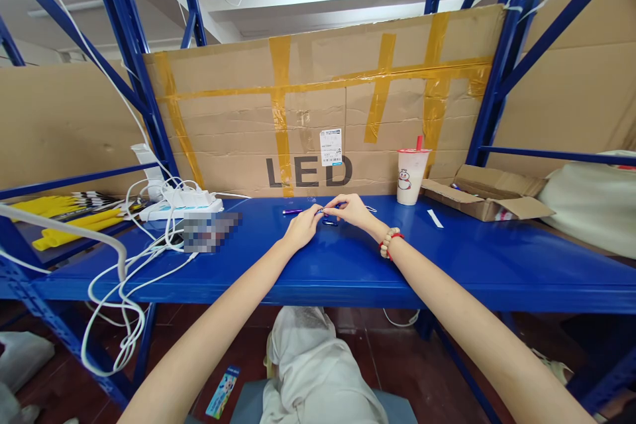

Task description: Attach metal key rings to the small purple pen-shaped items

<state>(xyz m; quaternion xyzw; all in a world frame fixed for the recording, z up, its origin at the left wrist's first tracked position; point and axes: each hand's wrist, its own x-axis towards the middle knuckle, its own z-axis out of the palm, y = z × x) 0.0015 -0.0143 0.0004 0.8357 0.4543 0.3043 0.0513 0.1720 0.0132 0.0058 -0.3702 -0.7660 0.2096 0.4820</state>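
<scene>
My left hand (303, 226) and my right hand (352, 211) meet above the blue shelf top (382, 265). My left fingers are closed on a slim purple pen (292, 212), its end sticking out to the left of the hand. Thumb and forefinger of my right hand pinch at the pen's other end, where a small shiny part shows between the fingertips; its detail is too small to make out. Just below the fingers lies a short dark blue piece (330, 223), like a pen cap. A beaded bracelet (389, 242) circles my right wrist.
A lidded drink cup (410, 179) with a red straw stands back right, beside an open cardboard box (477, 195) and a white strip (435, 218). White cables (171, 225) and a power strip (191, 197) crowd the left. A taped cardboard panel (233, 132) closes the back.
</scene>
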